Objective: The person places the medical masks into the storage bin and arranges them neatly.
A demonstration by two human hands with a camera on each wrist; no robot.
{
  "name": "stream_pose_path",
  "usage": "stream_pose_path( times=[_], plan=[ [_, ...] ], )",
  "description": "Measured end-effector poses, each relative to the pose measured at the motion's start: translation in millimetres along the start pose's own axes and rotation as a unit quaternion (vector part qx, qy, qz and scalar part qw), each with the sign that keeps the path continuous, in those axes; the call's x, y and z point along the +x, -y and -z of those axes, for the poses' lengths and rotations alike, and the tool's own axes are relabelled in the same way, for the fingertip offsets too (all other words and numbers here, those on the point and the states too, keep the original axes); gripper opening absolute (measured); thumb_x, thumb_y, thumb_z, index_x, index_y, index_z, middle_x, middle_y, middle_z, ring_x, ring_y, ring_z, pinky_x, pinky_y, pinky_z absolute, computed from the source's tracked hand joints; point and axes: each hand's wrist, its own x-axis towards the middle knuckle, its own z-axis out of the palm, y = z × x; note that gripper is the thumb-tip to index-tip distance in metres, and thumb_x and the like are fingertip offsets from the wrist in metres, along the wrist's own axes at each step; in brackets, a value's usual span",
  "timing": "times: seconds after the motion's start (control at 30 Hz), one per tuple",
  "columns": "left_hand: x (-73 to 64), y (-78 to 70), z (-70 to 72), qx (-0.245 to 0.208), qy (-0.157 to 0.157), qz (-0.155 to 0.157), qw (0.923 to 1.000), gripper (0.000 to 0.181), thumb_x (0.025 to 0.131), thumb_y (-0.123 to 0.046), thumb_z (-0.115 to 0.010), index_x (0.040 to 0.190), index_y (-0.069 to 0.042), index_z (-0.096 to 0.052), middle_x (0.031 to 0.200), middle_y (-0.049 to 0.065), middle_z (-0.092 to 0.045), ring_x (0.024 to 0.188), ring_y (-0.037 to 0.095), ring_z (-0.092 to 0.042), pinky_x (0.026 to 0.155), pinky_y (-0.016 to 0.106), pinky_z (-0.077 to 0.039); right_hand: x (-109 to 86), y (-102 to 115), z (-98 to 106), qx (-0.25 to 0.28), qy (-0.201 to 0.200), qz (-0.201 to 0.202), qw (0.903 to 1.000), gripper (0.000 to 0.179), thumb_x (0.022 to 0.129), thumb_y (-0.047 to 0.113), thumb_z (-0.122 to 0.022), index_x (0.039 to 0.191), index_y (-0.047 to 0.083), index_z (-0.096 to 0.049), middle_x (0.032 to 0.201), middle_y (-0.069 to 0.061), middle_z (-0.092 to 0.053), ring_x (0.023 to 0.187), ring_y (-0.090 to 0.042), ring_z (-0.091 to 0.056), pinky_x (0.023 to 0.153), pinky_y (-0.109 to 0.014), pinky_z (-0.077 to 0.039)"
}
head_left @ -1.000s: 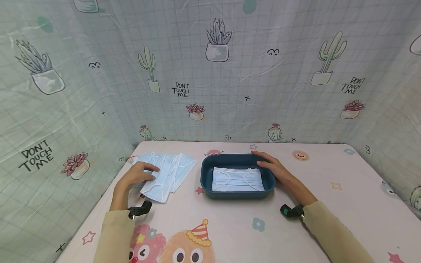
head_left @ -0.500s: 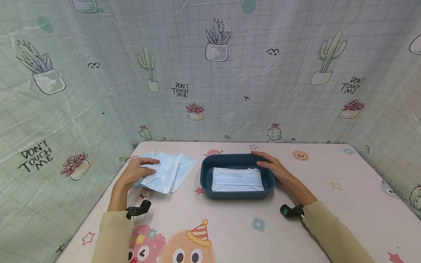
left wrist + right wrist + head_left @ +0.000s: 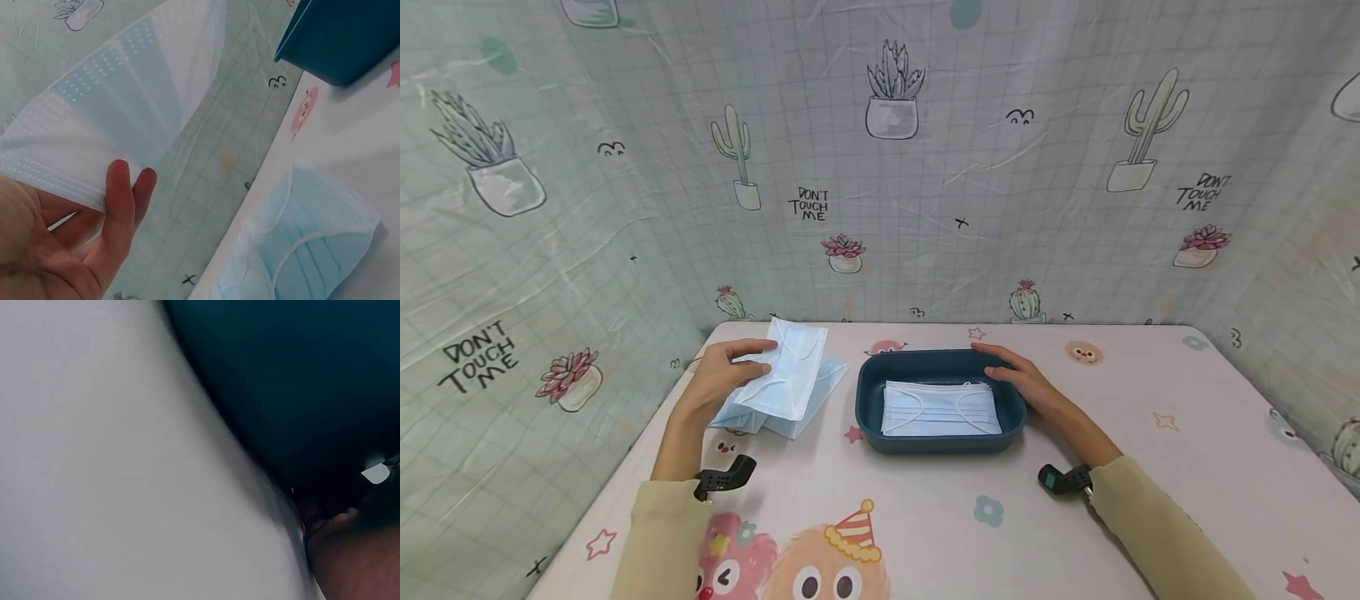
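Note:
A light blue face mask [image 3: 796, 365] is pinched between the thumb and fingers of my left hand [image 3: 717, 382], raised at the table's left side. The left wrist view shows that mask [image 3: 119, 94] hanging unfolded above the fingertips. Under it, other masks [image 3: 826, 385] lie loosely on the table. A dark blue box [image 3: 940, 446] stands at the centre, with a flat, neatly laid mask [image 3: 942, 408] inside; how many lie beneath cannot be told. My right hand [image 3: 1033, 387] grips the box's far right corner, thumb over the rim. Its fingers are mostly hidden in the right wrist view.
The table [image 3: 925, 525] has a pale cloth with printed cartoon figures. A patterned curtain [image 3: 962, 267] hangs behind the table and along both sides. A small black wrist camera [image 3: 727, 477] sits on the left wrist, another wrist camera [image 3: 1063, 480] on the right.
My left hand has lifted one mask off the loose pile, moving it up and slightly right. The right hand and the box have stayed in place.

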Motion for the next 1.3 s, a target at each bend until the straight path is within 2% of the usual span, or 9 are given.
stream_pose_path(
  times=[0.13,0.43,0.7,0.87,1.0,1.1,1.3],
  plan=[
    [2.2,-8.4,-11.7,-0.023,0.001,-0.006,0.9997,0.047,0.095,-0.004,-0.066,0.142,-0.004,-0.062,0.156,0.016,-0.05,0.138,0.035,-0.052,0.116,0.062,-0.04,0.2,-0.7,0.5,-0.002,0.0,-0.001,1.0,0.055,0.104,0.015,-0.054,0.157,0.005,-0.042,0.169,-0.02,-0.03,0.16,-0.044,-0.012,0.125,-0.071,-0.004],
    [5.5,-17.4,-39.8,-0.043,-0.013,-0.027,0.9986,0.045,0.095,-0.005,-0.065,0.141,-0.005,-0.063,0.155,0.017,-0.049,0.128,0.035,-0.056,0.109,0.056,-0.047,0.1,0.6,-1.4,0.001,-0.003,-0.007,1.0,0.054,0.105,0.015,-0.052,0.157,0.006,-0.042,0.169,-0.019,-0.028,0.161,-0.043,-0.011,0.125,-0.071,-0.004],
    [6.8,-30.0,-68.8,-0.087,-0.032,-0.047,0.9945,0.042,0.096,-0.006,-0.067,0.138,-0.006,-0.065,0.148,0.013,-0.054,0.11,0.021,-0.059,0.087,0.025,-0.054,-2.2,4.4,-3.9,0.002,-0.002,-0.002,1.0,0.055,0.104,0.015,-0.052,0.157,0.006,-0.041,0.169,-0.02,-0.028,0.16,-0.044,-0.011,0.125,-0.071,-0.005],
    [6.1,-37.5,-88.3,-0.118,-0.03,-0.051,0.9913,0.041,0.096,-0.005,-0.068,0.136,-0.005,-0.066,0.144,0.013,-0.054,0.101,0.015,-0.063,0.082,0.02,-0.057,-2.6,1.7,-4.4,0.005,-0.006,0.002,1.0,0.055,0.103,0.02,-0.054,0.156,0.011,-0.044,0.169,-0.021,-0.028,0.159,-0.046,-0.013,0.124,-0.072,-0.007],
    [6.9,-43.7,-104.6,-0.13,-0.018,-0.056,0.9898,0.04,0.095,-0.003,-0.068,0.135,-0.005,-0.067,0.141,0.013,-0.056,0.097,0.014,-0.065,0.08,0.021,-0.057,-3.0,0.2,-4.9,0.008,-0.007,-0.003,0.9999,0.055,0.103,0.019,-0.054,0.156,0.011,-0.045,0.169,-0.019,-0.029,0.159,-0.044,-0.014,0.125,-0.071,-0.007],
    [11.5,-49.6,-117.0,-0.128,0.003,-0.067,0.9895,0.04,0.095,-0.003,-0.068,0.135,-0.006,-0.067,0.14,0.013,-0.059,0.096,0.014,-0.067,0.08,0.022,-0.057,-3.2,-0.4,-4.5,0.018,-0.012,-0.011,0.9997,0.055,0.103,0.016,-0.054,0.156,0.009,-0.044,0.169,-0.018,-0.029,0.16,-0.043,-0.014,0.126,-0.069,-0.005],
    [27.0,-67.4,-135.9,-0.09,0.048,-0.075,0.992,0.039,0.093,-0.005,-0.071,0.132,-0.013,-0.071,0.14,0.011,-0.062,0.099,0.017,-0.071,0.078,0.024,-0.059,-1.5,0.3,-1.1,0.015,-0.011,-0.009,0.9998,0.053,0.105,0.016,-0.052,0.157,0.008,-0.043,0.169,-0.018,-0.03,0.16,-0.042,-0.015,0.127,-0.068,-0.006]
  ],
)
